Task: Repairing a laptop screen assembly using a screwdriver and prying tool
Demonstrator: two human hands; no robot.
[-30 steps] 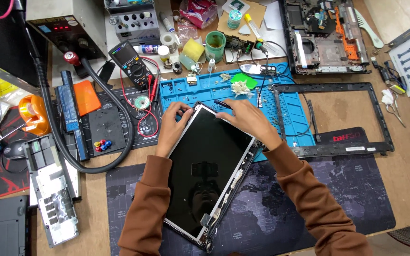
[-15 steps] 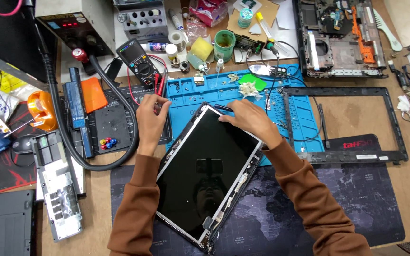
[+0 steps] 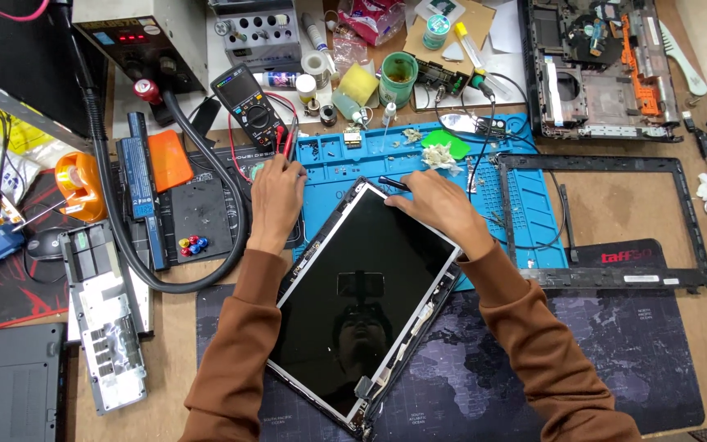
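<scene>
Can't really tell what the left hand [image 3: 276, 192] is pinching up by the multimeter [image 3: 249, 106] leads, its fingertips are curled out of sight. The right hand [image 3: 435, 205] grips a thin dark tool [image 3: 393, 183] at the top corner of the laptop screen panel [image 3: 362, 295], which lies tilted across the blue repair mat [image 3: 525, 221]. The empty black bezel frame [image 3: 689, 221] sits just to the right.

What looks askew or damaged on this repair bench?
The laptop screen panel lies diagonally, half on the blue mat, half on the dark desk mat. Its empty bezel frame lies apart. Nothing is spilled.
</scene>
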